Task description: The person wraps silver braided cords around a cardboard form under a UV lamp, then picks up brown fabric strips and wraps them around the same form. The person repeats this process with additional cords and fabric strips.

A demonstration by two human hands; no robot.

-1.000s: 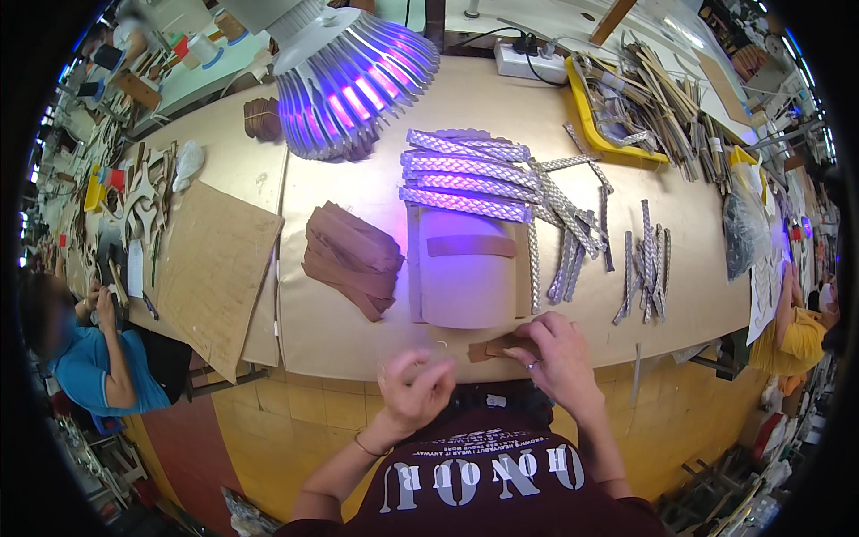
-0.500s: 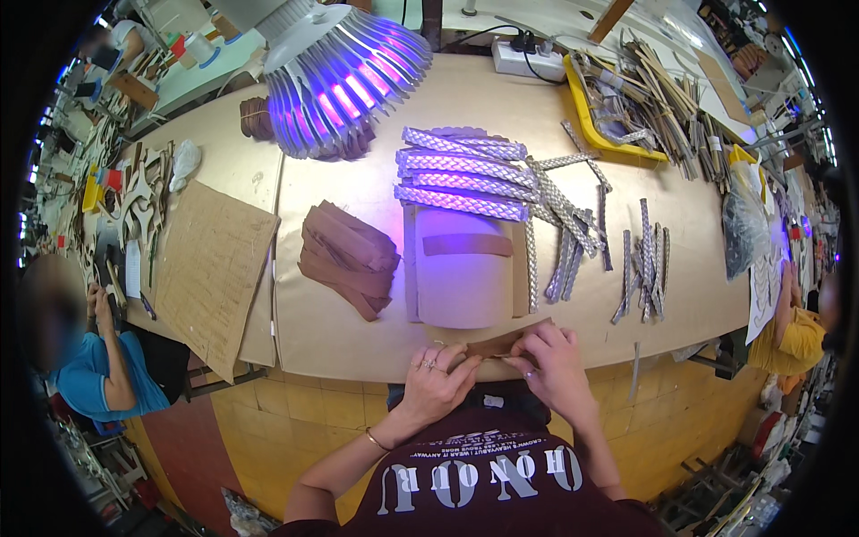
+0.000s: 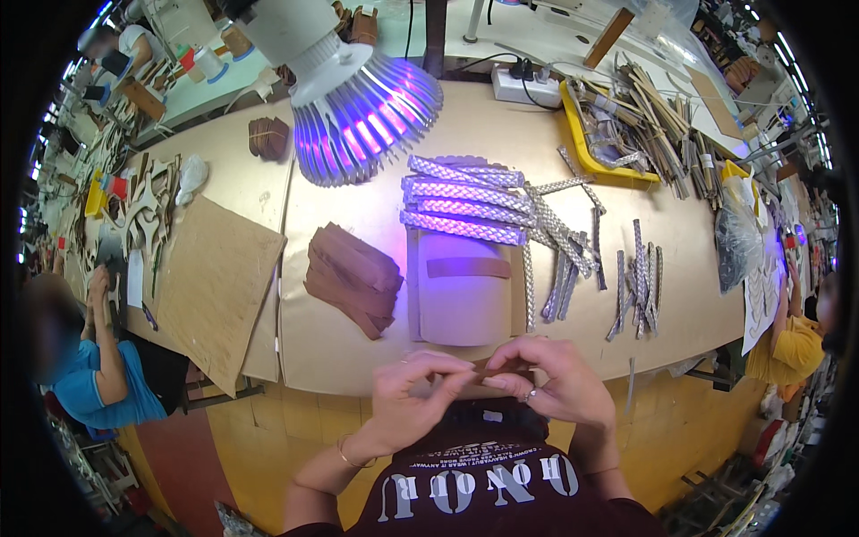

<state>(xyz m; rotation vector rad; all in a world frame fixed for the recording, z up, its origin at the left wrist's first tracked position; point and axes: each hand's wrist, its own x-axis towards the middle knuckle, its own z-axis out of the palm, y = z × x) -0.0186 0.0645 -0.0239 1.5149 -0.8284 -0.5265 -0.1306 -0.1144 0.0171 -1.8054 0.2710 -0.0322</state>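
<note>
At the table's near edge, a brown strip (image 3: 489, 367) of leather-like material runs between my two hands, mostly covered by fingers. My left hand (image 3: 417, 392) pinches its left end between thumb and fingertips. On the other end my right hand (image 3: 562, 383) is closed, thumb below and fingers curled above. Just beyond them stands a tan curved block (image 3: 463, 304) with a single brown strip (image 3: 468, 268) laid across it. Silver braided straps (image 3: 465, 213) lie side by side over the block's far end. Left of the block is a pile of brown strips (image 3: 354, 282).
A lamp with a finned housing (image 3: 365, 116) hangs over the table's far side, glowing purple. More braided straps (image 3: 637, 286) lie at right. A yellow tray (image 3: 617, 172) of strips and a power strip (image 3: 522, 85) sit behind. A brown board (image 3: 215, 286) lies left; co-workers sit at both sides.
My hands have drawn slightly apart and turned, and less of the brown strip shows between them. The view has shifted a little, so the lamp and table appear displaced.
</note>
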